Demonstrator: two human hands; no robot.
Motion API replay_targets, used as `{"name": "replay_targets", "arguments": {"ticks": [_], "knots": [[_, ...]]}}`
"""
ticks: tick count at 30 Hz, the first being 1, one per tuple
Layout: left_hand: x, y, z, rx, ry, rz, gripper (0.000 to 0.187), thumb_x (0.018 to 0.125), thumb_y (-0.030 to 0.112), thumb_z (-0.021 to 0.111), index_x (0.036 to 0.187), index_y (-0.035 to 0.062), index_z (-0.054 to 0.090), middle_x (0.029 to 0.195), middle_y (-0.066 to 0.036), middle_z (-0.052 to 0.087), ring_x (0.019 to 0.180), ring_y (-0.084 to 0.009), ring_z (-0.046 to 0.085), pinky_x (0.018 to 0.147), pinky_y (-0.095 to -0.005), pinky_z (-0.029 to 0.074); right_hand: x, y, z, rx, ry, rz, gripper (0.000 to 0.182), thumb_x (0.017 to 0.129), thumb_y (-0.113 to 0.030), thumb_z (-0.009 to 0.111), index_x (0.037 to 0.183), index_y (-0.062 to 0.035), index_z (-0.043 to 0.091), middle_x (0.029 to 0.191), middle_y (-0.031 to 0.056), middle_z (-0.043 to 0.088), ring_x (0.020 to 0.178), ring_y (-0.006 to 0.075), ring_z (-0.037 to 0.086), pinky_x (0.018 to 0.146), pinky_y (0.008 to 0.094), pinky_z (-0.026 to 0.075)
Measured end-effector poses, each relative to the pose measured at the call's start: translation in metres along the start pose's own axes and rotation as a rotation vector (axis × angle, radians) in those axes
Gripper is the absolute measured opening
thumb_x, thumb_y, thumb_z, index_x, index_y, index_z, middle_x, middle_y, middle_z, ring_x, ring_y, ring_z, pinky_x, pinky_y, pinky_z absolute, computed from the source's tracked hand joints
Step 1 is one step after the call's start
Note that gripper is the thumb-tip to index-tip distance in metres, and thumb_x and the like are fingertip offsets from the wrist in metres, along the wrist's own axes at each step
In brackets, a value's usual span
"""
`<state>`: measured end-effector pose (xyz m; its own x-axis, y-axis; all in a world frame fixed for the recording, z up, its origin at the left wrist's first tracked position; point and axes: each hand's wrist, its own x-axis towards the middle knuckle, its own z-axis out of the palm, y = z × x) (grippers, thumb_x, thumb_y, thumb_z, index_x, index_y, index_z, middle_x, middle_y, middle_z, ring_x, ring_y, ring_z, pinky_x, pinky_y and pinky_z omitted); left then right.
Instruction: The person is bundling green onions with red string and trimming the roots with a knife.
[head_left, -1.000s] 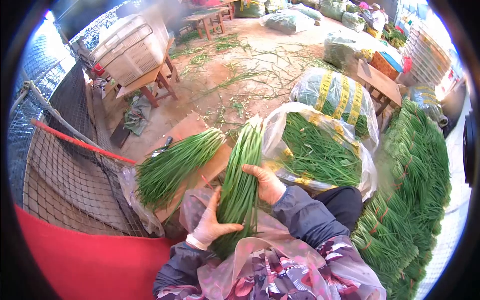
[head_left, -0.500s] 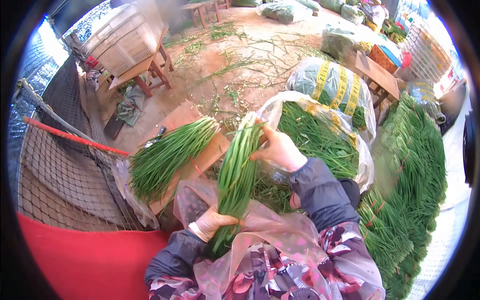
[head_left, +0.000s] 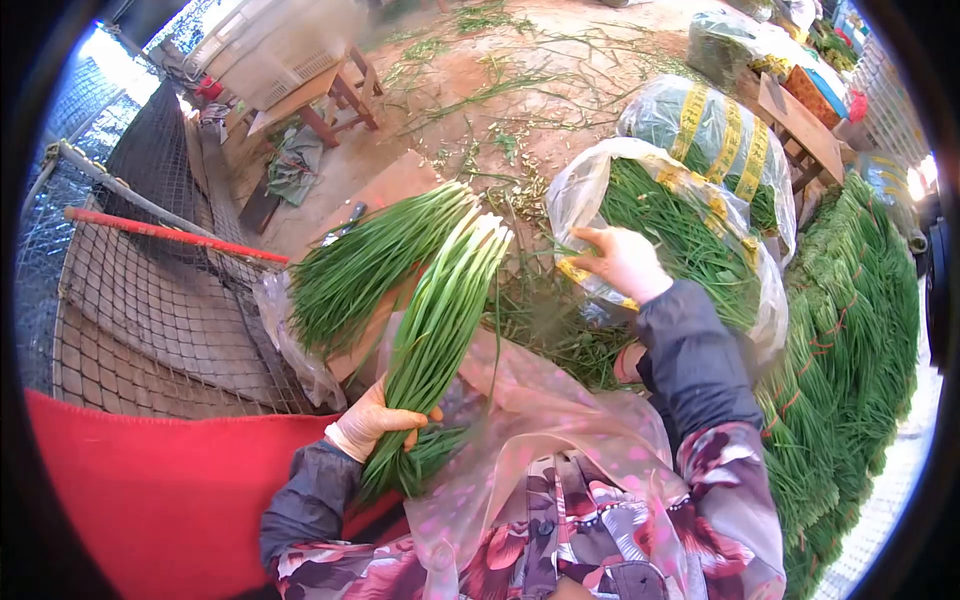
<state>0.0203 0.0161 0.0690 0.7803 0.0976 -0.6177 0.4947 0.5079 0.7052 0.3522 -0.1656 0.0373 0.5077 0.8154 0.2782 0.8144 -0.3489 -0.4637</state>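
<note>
My left hand (head_left: 385,420) is closed around the lower, leafy part of a bunch of green chives (head_left: 440,310). The pale stem ends fan out up and to the right. My right hand (head_left: 625,262) is off the bunch, in front of the open clear bag (head_left: 575,190) of loose chives. Its thumb and forefinger point left with a gap between them, and nothing clearly shows in them. Behind the held bunch, a second pile of chives (head_left: 350,265) lies on a wooden board (head_left: 400,180). A sheer pink dotted apron (head_left: 560,400) covers my lap.
Tied bunches of chives (head_left: 840,370) are stacked along the right. Behind the open bag sits a full bag with yellow printed bands (head_left: 690,120). A white crate (head_left: 270,60) rests on a wooden stool (head_left: 335,105) at back left. Trimmings (head_left: 540,320) litter the floor.
My right hand has left the stem end of the bunch and moved right, to the open bag. My left hand has carried the bunch left, tilting it over the board. The view has shifted slightly.
</note>
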Motion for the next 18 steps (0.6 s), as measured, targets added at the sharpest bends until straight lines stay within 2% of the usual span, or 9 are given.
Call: {"name": "replay_targets", "arguments": {"ticks": [2, 5, 8, 9, 11, 14, 16, 17, 18], "knots": [[0.006, -0.005, 0.001, 0.037, -0.015, -0.013, 0.060, 0.073, -0.005, 0.067, 0.129, 0.0065, 0.049, 0.095, -0.016, 0.066, 0.057, -0.0179, 0.060, 0.049, -0.0266, 0.050, 0.017, -0.020, 0.016, 0.126, 0.111, -0.272, 0.043, 0.072, -0.043, 0.075, 0.099, -0.0100, 0.071, 0.095, 0.0100, 0.069, 0.097, 0.0273, 0.064, 0.083, 0.0389, 0.050], [0.007, -0.008, 0.014, 0.053, 0.027, 0.033, 0.066, 0.073, -0.008, 0.068, 0.133, 0.0086, 0.047, 0.096, -0.015, 0.066, 0.062, -0.0168, 0.062, 0.049, -0.0252, 0.049, 0.024, -0.042, 0.040, -0.151, -0.026, -0.191, 0.050, 0.074, -0.052, 0.067, 0.106, -0.0132, 0.069, 0.116, 0.0112, 0.063, 0.125, 0.0351, 0.045, 0.102, 0.0556, 0.036], [0.013, -0.032, -0.002, 0.104, 0.064, 0.076, 0.073, 0.073, -0.010, 0.069, 0.138, 0.0110, 0.042, 0.099, -0.012, 0.066, 0.074, -0.0157, 0.065, 0.051, -0.0247, 0.050, 0.026, -0.037, 0.054, -0.240, -0.328, -0.125, 0.049, 0.078, -0.050, 0.060, 0.112, -0.0163, 0.066, 0.118, 0.0112, 0.063, 0.125, 0.0355, 0.046, 0.107, 0.0607, 0.026], [0.016, -0.039, -0.007, 0.180, 0.063, 0.094, 0.073, 0.075, -0.009, 0.068, 0.140, 0.0118, 0.041, 0.099, -0.011, 0.066, 0.074, -0.0142, 0.064, 0.051, -0.0247, 0.050, 0.025, -0.021, 0.093, -0.264, -0.400, -0.094, 0.051, 0.080, -0.057, 0.056, 0.117, -0.0233, 0.064, 0.125, 0.0074, 0.060, 0.134, 0.0317, 0.036, 0.111, 0.0616, 0.012], [0.017, -0.045, -0.009, 0.282, 0.060, 0.108, 0.073, 0.077, -0.006, 0.068, 0.141, 0.0120, 0.039, 0.098, -0.008, 0.066, 0.073, -0.0117, 0.062, 0.052, -0.0242, 0.051, 0.024, -0.017, 0.101, 0.109, -0.539, -0.029, 0.049, 0.081, -0.056, 0.057, 0.116, -0.0233, 0.065, 0.128, 0.0052, 0.059, 0.137, 0.0295, 0.032, 0.111, 0.0615, 0.009], [0.011, -0.037, -0.008, 0.183, 0.047, 0.062, 0.077, 0.075, -0.009, 0.068, 0.142, 0.0123, 0.038, 0.105, -0.012, 0.064, 0.082, -0.0171, 0.065, 0.052, -0.0256, 0.053, 0.011, -0.025, 0.093, 0.186, -0.316, -0.144, 0.041, 0.082, -0.047, 0.063, 0.111, -0.0181, 0.068, 0.119, 0.0052, 0.064, 0.127, 0.0244, 0.047, 0.108, 0.0552, 0.027], [0.007, -0.027, 0.002, 0.144, 0.031, 0.042, 0.078, 0.074, -0.009, 0.068, 0.143, 0.0126, 0.037, 0.104, -0.010, 0.064, 0.081, -0.0163, 0.065, 0.052, -0.0252, 0.052, 0.006, -0.032, 0.086, 1.112, -0.408, 0.155, 0.032, 0.085, -0.032, 0.063, 0.107, -0.0094, 0.068, 0.102, 0.0088, 0.069, 0.101, 0.0210, 0.064, 0.091, 0.0387, 0.049], [0.008, -0.023, 0.005, 0.111, 0.012, 0.035, 0.079, 0.074, -0.008, 0.068, 0.143, 0.0130, 0.037, 0.103, -0.009, 0.064, 0.079, -0.0156, 0.064, 0.052, -0.0247, 0.051, 0.002, -0.033, 0.096, 1.287, -0.319, 0.315, 0.025, 0.090, -0.020, 0.057, 0.102, 0.0008, 0.065, 0.082, 0.0100, 0.069, 0.078, 0.0170, 0.068, 0.067, 0.0272, 0.052], [0.008, -0.024, 0.004, 0.109, 0.009, 0.036, 0.079, 0.074, -0.008, 0.068, 0.143, 0.0130, 0.037, 0.103, -0.009, 0.064, 0.079, -0.0156, 0.064, 0.052, -0.0247, 0.051, 0.002, -0.027, 0.098, 1.283, -0.319, 0.317, 0.025, 0.090, -0.020, 0.057, 0.102, 0.0008, 0.065, 0.082, 0.0100, 0.069, 0.078, 0.0170, 0.068, 0.067, 0.0272, 0.052]]}}
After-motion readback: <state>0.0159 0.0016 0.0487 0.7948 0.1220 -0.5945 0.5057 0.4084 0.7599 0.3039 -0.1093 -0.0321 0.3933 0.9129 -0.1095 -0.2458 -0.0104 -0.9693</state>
